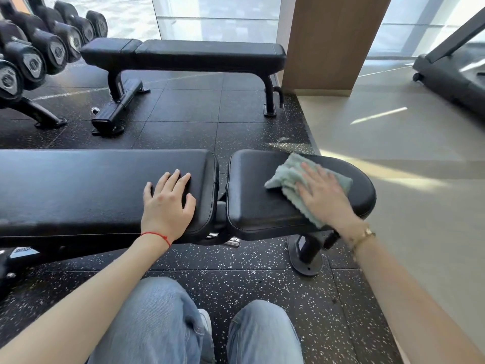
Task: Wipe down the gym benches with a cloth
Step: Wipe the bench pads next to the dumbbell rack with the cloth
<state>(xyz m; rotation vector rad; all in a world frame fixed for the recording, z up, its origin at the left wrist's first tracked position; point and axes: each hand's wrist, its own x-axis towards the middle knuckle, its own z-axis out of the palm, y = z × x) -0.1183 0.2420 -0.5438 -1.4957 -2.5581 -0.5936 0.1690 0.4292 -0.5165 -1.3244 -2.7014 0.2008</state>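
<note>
— Mint-green microfibre cloth (291, 179) is under my right hand (324, 198). The fingers lie flat and spread on top of it, pressing it down onto the short seat pad (257, 203) of the near bench. No pinch; the palm covers the cloth's right part, and a bunched corner sticks out to the left of the fingers.

— And your other hand?

— My left hand (168, 203) rests further left, across the gap between the pads, on the end of the long back pad (91, 185). Fingers spread, tips bent slightly into the black vinyl, holding nothing. A red string (157, 236) circles that wrist; a gold bracelet (363, 237) sits on the right one.

— What lies beyond the cloth?

— Past the seat pad, across the speckled rubber floor (183, 114), a second flat bench (183, 55) stands parallel to mine. Beyond my left hand, a dumbbell rack (39, 53) carries black dumbbells. To the right of the cloth, pale flooring starts, with a wooden column (333, 40) and a treadmill base (451, 74) further off.
</note>
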